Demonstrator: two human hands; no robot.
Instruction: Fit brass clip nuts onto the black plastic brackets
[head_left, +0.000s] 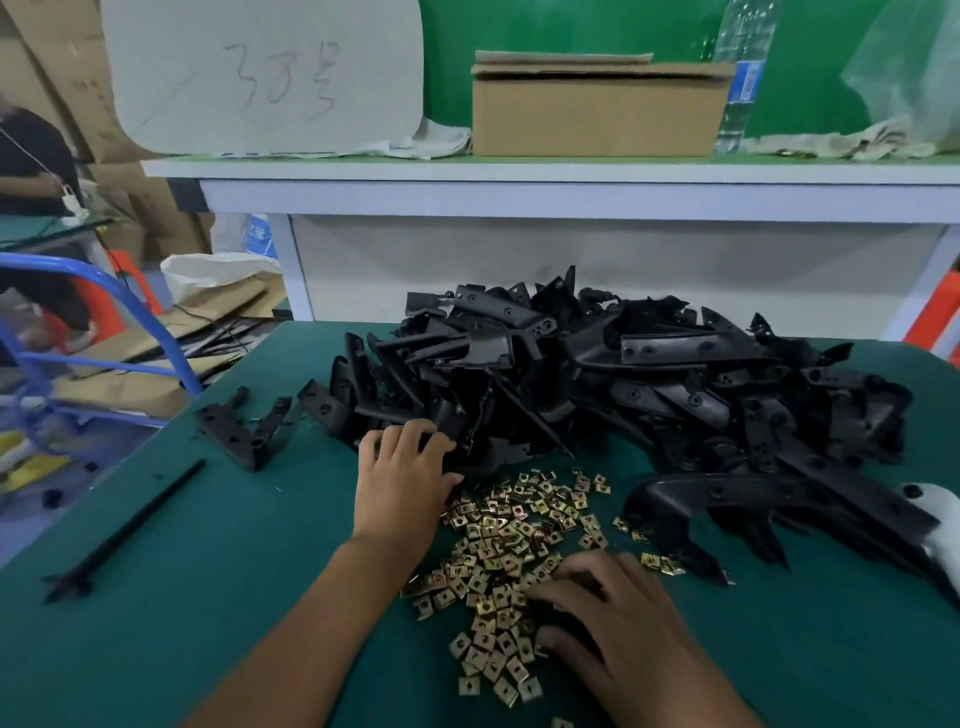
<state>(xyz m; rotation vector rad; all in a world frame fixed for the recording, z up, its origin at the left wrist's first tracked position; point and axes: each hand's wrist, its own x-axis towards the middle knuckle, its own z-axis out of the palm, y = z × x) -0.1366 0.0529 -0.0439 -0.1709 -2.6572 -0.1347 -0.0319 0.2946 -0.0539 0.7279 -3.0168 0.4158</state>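
Head view: small, light, stiff stamped brass clip nuts (511, 566) are scattered on the green mat before the heaped black plastic brackets (597, 374), best pinched by their edges; the left hand (402, 478) is curled on a bracket, while the right hand (608, 613) is curled over nuts, its grip indeterminable.

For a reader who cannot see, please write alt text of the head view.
A person's left hand reaches into a big pile of black brackets while the right hand rests on scattered brass clip nuts on a green table.
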